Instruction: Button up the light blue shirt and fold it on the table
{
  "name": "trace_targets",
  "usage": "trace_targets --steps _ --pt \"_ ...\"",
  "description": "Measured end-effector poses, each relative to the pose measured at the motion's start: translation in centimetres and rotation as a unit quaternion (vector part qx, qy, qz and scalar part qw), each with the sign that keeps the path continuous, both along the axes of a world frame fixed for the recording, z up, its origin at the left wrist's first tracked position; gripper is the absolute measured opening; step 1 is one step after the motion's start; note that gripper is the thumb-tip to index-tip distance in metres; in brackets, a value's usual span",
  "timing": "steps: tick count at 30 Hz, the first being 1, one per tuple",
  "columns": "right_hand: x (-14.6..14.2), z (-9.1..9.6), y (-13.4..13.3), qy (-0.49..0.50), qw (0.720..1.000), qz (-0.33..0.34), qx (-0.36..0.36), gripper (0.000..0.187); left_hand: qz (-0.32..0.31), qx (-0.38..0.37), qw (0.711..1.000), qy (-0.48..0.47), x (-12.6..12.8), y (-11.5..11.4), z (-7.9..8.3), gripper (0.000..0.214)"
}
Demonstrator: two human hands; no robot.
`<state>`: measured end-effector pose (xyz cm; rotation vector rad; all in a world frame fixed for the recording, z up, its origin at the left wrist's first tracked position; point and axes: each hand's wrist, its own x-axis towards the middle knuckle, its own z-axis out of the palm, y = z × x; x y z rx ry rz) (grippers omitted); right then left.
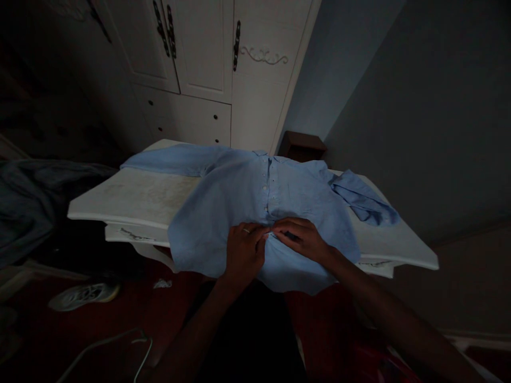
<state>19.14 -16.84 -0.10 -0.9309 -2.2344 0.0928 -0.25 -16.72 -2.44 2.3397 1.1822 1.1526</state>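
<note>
Pinching the front of the blue shirt [235, 183] between fingertips, the left hand [247, 250] and right hand [301, 236] meet at its middle, below the chest; I can't make out whether a button sits between them. A ring [246, 230] shows on the left hand. Above them, the front runs to the collar [261, 153] at the far edge, with small buttons [264, 187] along it. The shirt lies across the white counter [151, 194], its hem hanging over the near edge. The left sleeve [167, 158] stretches out flat; the right sleeve [365, 202] is bent and crumpled. Beyond stands a white wardrobe [255, 90], with a brown box [305, 140] to its right. At near left, a shoe [83, 296] rests on the red floor [159, 308], near a pale cord [99, 340].
</note>
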Motion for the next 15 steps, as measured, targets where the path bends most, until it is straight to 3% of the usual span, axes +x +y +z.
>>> trace_targets --steps 3,8,10,12,15 --pt "-0.1 -0.1 -0.2 0.017 1.000 -0.020 0.008 0.014 0.028 0.012 0.999 -0.032 0.4 -0.4 -0.4 0.023" --pt "-1.4 0.5 -2.3 0.090 0.988 -0.123 0.022 0.006 0.055 0.026 0.993 -0.102 0.9 -1.1 -0.8 0.021" --pt "-2.3 0.9 -3.5 0.130 0.979 -0.150 -0.038 0.007 0.060 0.029 0.990 -0.122 1.1 -1.3 -0.8 0.020" --pt "-3.2 1.1 -4.4 0.189 0.956 -0.170 -0.146 0.012 0.067 0.031 0.988 -0.139 1.2 -1.5 -0.9 0.019" --pt "-4.0 1.1 -4.8 0.283 0.882 -0.195 -0.322 0.021 0.071 0.033 0.985 -0.156 1.3 -1.7 -1.0 0.019"
